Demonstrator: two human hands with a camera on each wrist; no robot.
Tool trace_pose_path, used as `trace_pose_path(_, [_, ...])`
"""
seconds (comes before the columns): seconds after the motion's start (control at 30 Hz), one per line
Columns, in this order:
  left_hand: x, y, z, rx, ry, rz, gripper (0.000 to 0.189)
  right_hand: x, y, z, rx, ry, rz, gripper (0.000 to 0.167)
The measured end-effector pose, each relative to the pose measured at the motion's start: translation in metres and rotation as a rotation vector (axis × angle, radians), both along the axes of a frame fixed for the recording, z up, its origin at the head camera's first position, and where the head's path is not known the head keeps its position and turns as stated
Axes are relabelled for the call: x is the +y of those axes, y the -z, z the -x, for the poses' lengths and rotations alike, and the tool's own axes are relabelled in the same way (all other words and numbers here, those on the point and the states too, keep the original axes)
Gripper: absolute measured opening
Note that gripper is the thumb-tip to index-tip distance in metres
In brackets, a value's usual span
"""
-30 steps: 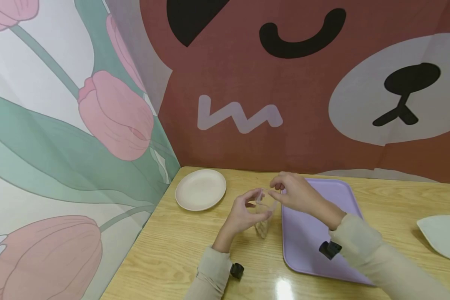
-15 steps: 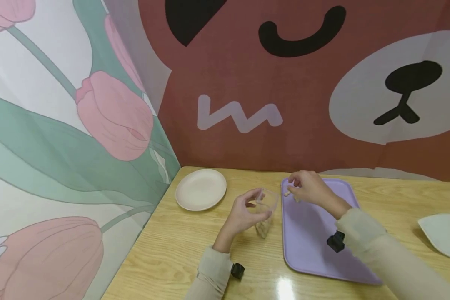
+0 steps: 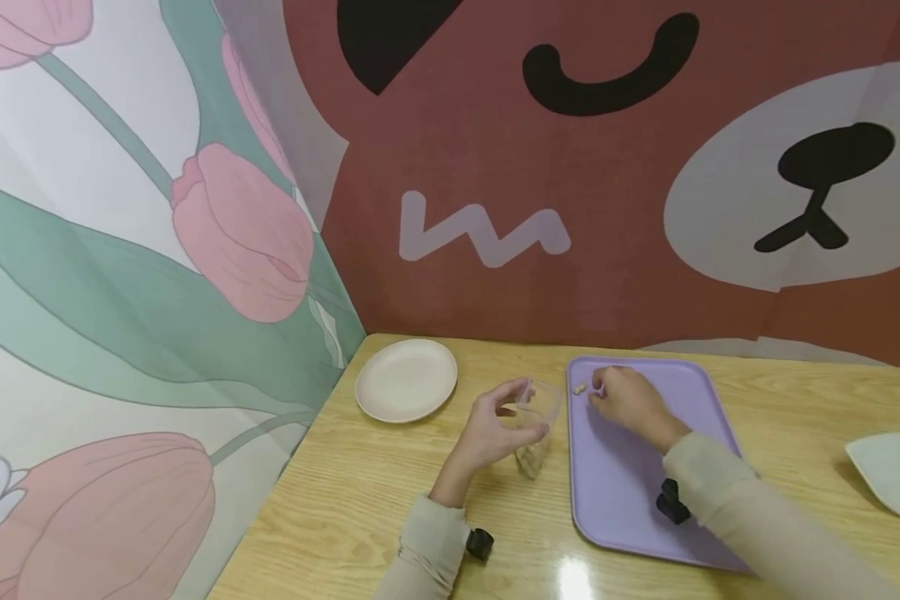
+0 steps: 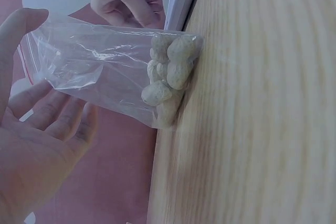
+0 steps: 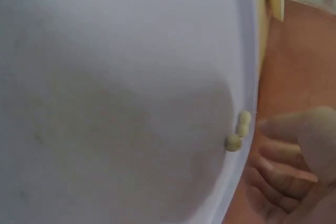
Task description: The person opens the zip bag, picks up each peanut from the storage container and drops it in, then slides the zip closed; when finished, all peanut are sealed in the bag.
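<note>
The left hand (image 3: 487,425) gripped a clear bag (image 4: 115,59) of peanuts (image 4: 179,72) by its mouth, just beside the purple tray (image 3: 607,492)'s left edge, while the right hand (image 3: 633,404), fingers loosely bent, hung over the tray near two loose peanuts (image 5: 233,143) in its far left corner.

1. Left sleeve (image 3: 416,575): pale beige, wrinkled, ending behind the left fingers (image 3: 508,389).
2. Right sleeve (image 3: 772,517): matching beige (clearly a pair), ending behind the right fingers (image 3: 607,375).
3. Left block (image 3: 480,544) and right block (image 3: 672,502): small, black, farther back from the fingers.
</note>
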State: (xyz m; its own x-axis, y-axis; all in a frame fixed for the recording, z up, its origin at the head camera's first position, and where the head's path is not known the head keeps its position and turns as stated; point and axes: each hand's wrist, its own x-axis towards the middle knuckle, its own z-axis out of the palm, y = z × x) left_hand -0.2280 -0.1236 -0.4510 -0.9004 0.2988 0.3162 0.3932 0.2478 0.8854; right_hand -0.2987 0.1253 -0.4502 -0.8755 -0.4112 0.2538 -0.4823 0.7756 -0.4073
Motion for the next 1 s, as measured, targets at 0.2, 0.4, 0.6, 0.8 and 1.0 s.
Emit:
trace_pose_path(0.2, [0.004, 0.001, 0.000, 0.003, 0.002, 0.013, 0.067, 0.003, 0.008, -0.002, -0.012, 0.103, -0.022, 0.006])
trace_pose_path(0.4, [0.005, -0.001, 0.000, 0.008, -0.006, 0.018, 0.066, 0.004, 0.012, -0.001, -0.036, 0.091, 0.010, 0.006])
trace_pose_path(0.6, [0.004, 0.000, 0.000, -0.009, 0.003, 0.019, 0.066, 0.004, 0.014, 0.000, -0.052, 0.080, 0.029, 0.005])
trace_pose_path(0.8, [0.003, 0.001, 0.000, 0.001, 0.000, 0.027, 0.066, 0.004, 0.003, -0.003, -0.047, 0.071, 0.070, 0.007])
trace_pose_path(1.0, [0.002, 0.002, 0.000, 0.012, 0.002, 0.031, 0.068, -0.001, -0.020, -0.006, 0.034, 0.038, 0.095, 0.006])
